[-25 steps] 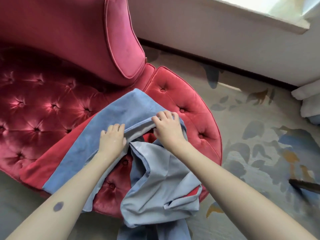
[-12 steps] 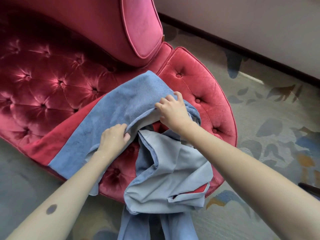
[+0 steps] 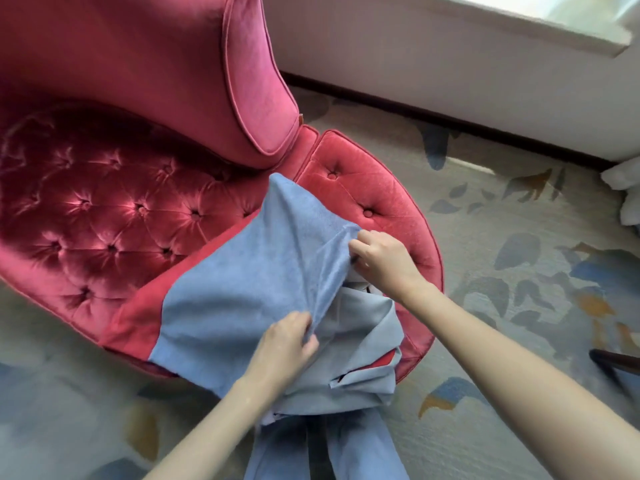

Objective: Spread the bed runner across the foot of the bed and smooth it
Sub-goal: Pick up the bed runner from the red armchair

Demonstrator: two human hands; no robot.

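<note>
The bed runner point(image 3: 249, 278), blue with a red end band and a paler grey-blue underside, lies bunched on the seat of a red tufted velvet chaise point(image 3: 104, 216). Part of it hangs over the seat's front edge toward the floor. My left hand point(image 3: 284, 344) grips the runner's blue edge low down. Higher up and to the right, my right hand point(image 3: 381, 258) pinches the same edge. The cloth between them is pulled taut and lifted off the seat. No bed shows in this view.
The chaise's raised backrest point(image 3: 242, 81) stands behind the runner. A patterned carpet point(image 3: 519, 271) covers the floor. A white wall with a dark skirting board point(image 3: 450, 109) runs along the back under a window sill. White bedding point(image 3: 623, 188) shows at the right edge, a dark object point(image 3: 616, 358) below it.
Both hands have pulled the runner's blue edge up and toward me, so the fold now stands lifted and taut. My left hand moved down and nearer.
</note>
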